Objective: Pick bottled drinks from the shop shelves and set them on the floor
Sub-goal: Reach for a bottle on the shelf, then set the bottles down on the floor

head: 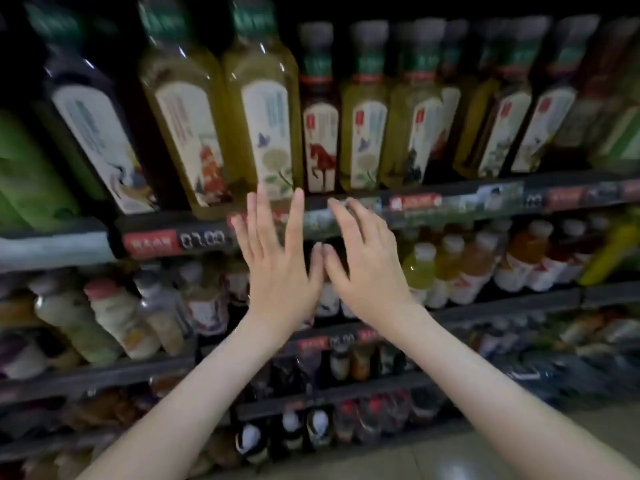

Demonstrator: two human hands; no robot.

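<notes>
Your left hand (pixel 277 271) and right hand (pixel 369 271) hover side by side before the top shelf rail (pixel 485 199). Both are empty, fingers straight and spread, the two thumbs close to meeting; motion blur hides whether either hand touches the rail. Directly above your left fingertips stands a yellow-green bottle (pixel 266 116) with a flower label, on the top shelf and nearest to reach. It is hemmed in tightly: a yellow bottle with red label art (pixel 187 126) stands just beside it on the left, a dark bottle with a horse label (pixel 319 140) just beside it on the right, and further pale-labelled bottles (pixel 415 133) run in a packed row toward the right edge. A dark bottle (pixel 93 133) stands at far left beside a green object (pixel 27 174) too blurred to identify. On the rail, a red tag (pixel 152 242) and a digital price display (pixel 202 239) sit just left of your left hand. Behind your hands and wrists, the second shelf carries white-capped yellow and orange drinks (pixel 519 251) on the right and pale milky bottles (pixel 114 317) on the left. Lower shelves hold small dark bottles (pixel 318 431), blurred beyond reading. A strip of pale floor (pixel 450 459) shows along the bottom edge between your forearms.
</notes>
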